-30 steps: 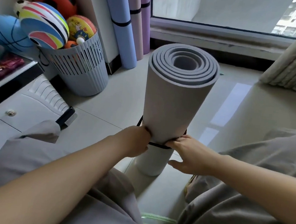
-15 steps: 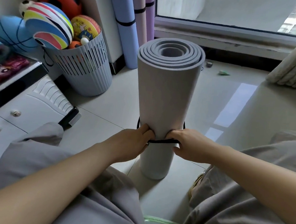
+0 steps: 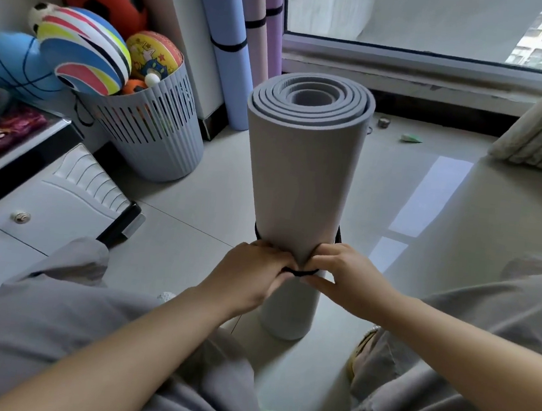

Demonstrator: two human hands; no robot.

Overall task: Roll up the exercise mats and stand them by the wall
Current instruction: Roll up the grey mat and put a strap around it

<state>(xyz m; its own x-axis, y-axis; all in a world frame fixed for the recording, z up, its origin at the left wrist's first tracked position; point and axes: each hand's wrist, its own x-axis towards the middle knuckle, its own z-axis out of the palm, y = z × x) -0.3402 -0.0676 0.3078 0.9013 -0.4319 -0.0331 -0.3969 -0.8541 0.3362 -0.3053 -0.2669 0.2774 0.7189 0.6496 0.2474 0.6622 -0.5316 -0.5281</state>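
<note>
left hand (image 3: pixel 255 270), right hand (image 3: pixel 347 275), seemingly pinching strap (image 3: pixel 304 272) (back hidden), upright mat (image 3: pixel 302 175)

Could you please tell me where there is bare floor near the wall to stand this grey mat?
Bare floor lies below the window ledge, between the grey mat and the curtain, apart from a green scrap. A narrower patch lies between the basket and the grey mat. The corner holding the blue mat is crowded.

Soft daylight from the window (image 3: pixel 413 17); floor (image 3: pixel 429 194) glare; edges bowed.
</note>
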